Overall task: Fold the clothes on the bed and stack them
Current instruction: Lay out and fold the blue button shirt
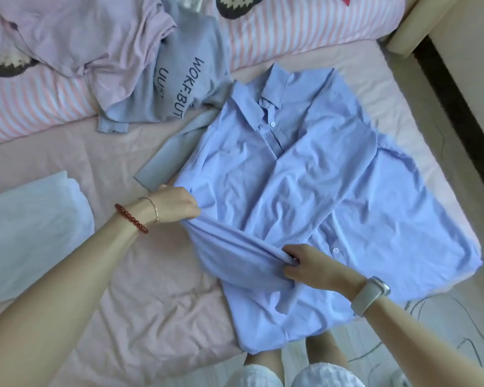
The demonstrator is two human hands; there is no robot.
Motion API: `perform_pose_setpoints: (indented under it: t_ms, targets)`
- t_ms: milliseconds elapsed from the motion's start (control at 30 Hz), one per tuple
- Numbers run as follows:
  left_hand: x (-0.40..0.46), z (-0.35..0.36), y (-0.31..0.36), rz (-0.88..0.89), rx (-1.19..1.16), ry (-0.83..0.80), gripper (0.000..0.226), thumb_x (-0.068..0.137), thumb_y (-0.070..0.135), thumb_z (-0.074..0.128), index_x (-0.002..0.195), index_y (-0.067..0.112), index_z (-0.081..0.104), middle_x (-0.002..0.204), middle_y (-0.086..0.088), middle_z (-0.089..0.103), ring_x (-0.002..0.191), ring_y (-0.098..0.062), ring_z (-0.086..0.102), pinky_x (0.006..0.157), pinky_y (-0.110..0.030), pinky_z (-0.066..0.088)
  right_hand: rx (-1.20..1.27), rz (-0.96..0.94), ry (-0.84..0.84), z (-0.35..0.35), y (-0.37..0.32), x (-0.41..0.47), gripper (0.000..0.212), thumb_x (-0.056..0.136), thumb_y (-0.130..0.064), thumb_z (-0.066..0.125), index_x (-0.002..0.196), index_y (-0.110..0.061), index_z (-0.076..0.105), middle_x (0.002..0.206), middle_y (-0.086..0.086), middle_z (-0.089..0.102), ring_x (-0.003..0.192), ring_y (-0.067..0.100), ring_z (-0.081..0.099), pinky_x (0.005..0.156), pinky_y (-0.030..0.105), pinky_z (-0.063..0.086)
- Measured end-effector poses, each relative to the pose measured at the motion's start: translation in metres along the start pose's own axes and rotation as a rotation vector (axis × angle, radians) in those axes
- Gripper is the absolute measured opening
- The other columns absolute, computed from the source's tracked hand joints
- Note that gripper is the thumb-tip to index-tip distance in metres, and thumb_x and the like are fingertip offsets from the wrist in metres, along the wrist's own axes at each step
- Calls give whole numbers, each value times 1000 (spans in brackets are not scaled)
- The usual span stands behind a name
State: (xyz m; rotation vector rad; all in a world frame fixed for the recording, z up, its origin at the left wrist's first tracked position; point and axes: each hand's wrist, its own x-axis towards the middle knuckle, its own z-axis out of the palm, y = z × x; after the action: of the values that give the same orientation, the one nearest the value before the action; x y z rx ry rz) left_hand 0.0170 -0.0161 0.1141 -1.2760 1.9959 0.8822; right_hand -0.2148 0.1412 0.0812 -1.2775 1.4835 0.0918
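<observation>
1. Nearest the camera, the hem of the blue button shirt point(333, 191) was seen hanging over the near edge of the bed point(151, 303), above the person's knees and the pale floor.
2. The shirt was laid front up across the near right part of the bed, collar pointing toward the far edge, placket partly buttoned, its right side reaching close to the bed's right edge.
3. Its left sleeve was bunched into a ridge and held between the two hands. The left hand point(176, 203) was closed round the shoulder end, fingers curled into the cloth. The right hand point(305, 263) pinched the cuff end, thumb against curled fingers, over the shirt's lower front.
4. The step in hand was judged to be the folding of this sleeve across the body. To do it well, the ridge should be pulled taut between both hands, laid flat along the shirt's left side, and smoothed before the far side is brought over; the creases around the chest would otherwise be locked in.
5. A grey printed top point(179, 88) lay just beyond the collar, one sleeve touching or passing under the shirt's shoulder, so care would be needed not to drag it along.
6. A lilac garment point(81, 37) was heaped at the far left corner, on the striped pink quilt point(291, 29).
7. A white folded piece point(31, 236) rested at the left edge, well apart from the shirt; it was judged a likely base for the stack.
</observation>
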Motion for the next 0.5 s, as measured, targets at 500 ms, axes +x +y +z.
perform_pose_setpoints:
  t_ms: [500]
  targets:
    - [78, -47, 72, 203, -532, 526, 12, 60, 24, 46, 52, 15, 42, 62, -13, 44, 67, -19, 40, 64, -28, 28, 101, 267, 830, -97, 114, -24, 14, 79, -13, 51, 85, -24, 51, 80, -8, 48, 73, 22, 45, 60, 31, 31]
